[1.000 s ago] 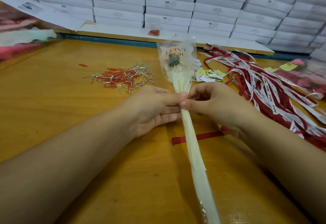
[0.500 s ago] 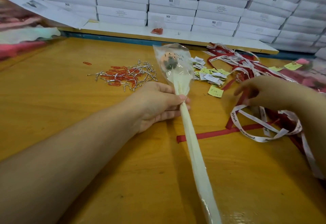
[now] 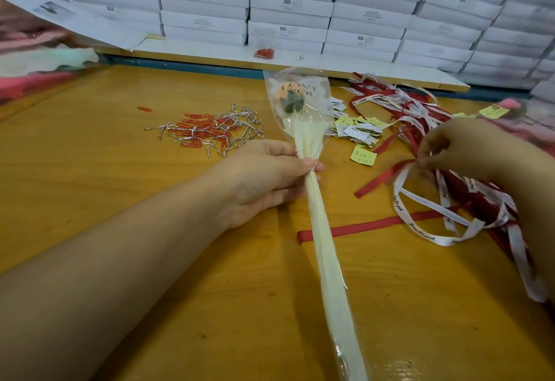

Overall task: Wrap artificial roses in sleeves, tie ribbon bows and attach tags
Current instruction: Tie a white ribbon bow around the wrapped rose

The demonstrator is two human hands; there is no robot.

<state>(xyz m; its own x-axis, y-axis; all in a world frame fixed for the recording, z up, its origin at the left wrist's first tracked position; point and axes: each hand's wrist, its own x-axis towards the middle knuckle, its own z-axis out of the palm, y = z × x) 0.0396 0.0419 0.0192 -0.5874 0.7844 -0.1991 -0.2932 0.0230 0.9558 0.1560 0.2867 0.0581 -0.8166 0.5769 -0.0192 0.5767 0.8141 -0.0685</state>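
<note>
Left hand [image 3: 264, 182] clenches sleeved rose [image 3: 300, 104] at the neck, bloom above the grip, right hand [image 3: 450, 152] pinches a ribbon [image 3: 432, 209] off to the side; risk: tangled pile drags extra ribbons along.

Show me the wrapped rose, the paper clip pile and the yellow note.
wrapped rose [image 3: 322, 230], head view, middle of the sleeve
paper clip pile [image 3: 207, 133], head view, heap's centre
yellow note [image 3: 363, 157], head view, paper's centre

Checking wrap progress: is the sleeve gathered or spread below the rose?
Gathered: the left hand pinches the sleeve narrow just under the flared top.
</note>
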